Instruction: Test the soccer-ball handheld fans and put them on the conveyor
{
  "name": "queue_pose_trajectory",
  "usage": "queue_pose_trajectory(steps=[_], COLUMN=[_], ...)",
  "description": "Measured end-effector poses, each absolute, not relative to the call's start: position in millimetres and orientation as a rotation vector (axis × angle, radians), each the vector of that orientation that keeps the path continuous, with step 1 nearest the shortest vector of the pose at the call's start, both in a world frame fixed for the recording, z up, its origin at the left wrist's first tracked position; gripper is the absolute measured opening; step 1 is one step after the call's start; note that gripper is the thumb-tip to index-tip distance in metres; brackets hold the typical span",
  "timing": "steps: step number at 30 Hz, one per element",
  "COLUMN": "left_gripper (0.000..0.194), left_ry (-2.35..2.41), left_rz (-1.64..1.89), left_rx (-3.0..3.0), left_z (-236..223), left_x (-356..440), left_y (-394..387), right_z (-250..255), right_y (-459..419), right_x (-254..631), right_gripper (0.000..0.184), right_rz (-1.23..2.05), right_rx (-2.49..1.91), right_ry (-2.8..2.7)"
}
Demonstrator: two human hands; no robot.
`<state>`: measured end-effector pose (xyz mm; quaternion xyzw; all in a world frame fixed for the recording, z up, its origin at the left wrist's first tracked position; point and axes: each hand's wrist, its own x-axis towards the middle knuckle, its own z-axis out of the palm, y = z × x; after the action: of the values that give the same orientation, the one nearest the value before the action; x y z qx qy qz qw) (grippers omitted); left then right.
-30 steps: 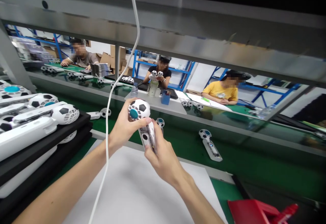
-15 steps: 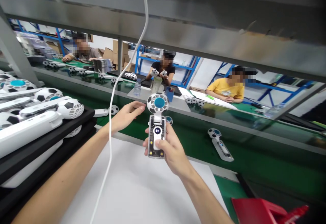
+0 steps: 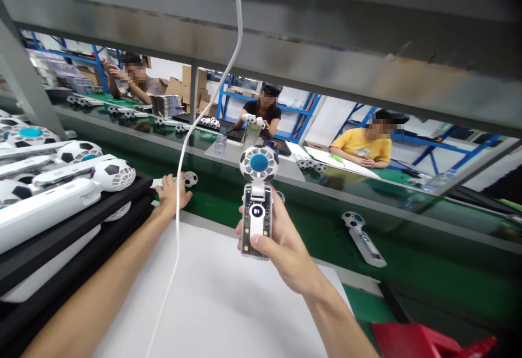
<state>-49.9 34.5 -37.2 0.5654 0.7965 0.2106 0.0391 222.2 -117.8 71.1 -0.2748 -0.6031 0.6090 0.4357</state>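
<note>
My right hand (image 3: 281, 233) is closed around a handheld fan (image 3: 258, 222), thumb on the front of its clear-cased handle. The fan stands upright, its football-patterned head with a blue centre facing me and a small round display lit on the handle. To the left, my left hand (image 3: 172, 195) reaches over another football fan (image 3: 190, 179) lying on the green conveyor belt (image 3: 220, 198). Its fingers are spread over that fan's white handle, with the thumb apart; whether they press on it is hard to see.
Stacked black trays (image 3: 122, 206) of football fans stand at my left. A white cable (image 3: 179, 200) hangs before me, above a white sheet (image 3: 196, 293). Another fan (image 3: 365, 241) lies on the belt at right, near a red bin (image 3: 416, 339). Several co-workers sit opposite.
My left hand has moved left and down to the fan on the belt. My right hand still holds its fan, slightly further right. Both belt fans have shifted right. One co-worker has raised their hands.
</note>
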Motion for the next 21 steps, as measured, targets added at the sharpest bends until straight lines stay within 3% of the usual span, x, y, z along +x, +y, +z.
queue_pose_trajectory(steps=[12,21], left_gripper=[0.059,0.045], left_ry=[2.589,2.626], left_rz=[0.471,0.315], left_rx=[1.699,1.802], left_z=[-65,-47], left_x=[-76,-66], left_y=[45,36], right_z=[75,76], right_y=[-119,-120], right_x=[227,227], right_gripper=[0.076,0.075], right_rz=[1.507,1.476], right_rx=[-0.631,-0.647], right_ry=[-1.368,-1.374])
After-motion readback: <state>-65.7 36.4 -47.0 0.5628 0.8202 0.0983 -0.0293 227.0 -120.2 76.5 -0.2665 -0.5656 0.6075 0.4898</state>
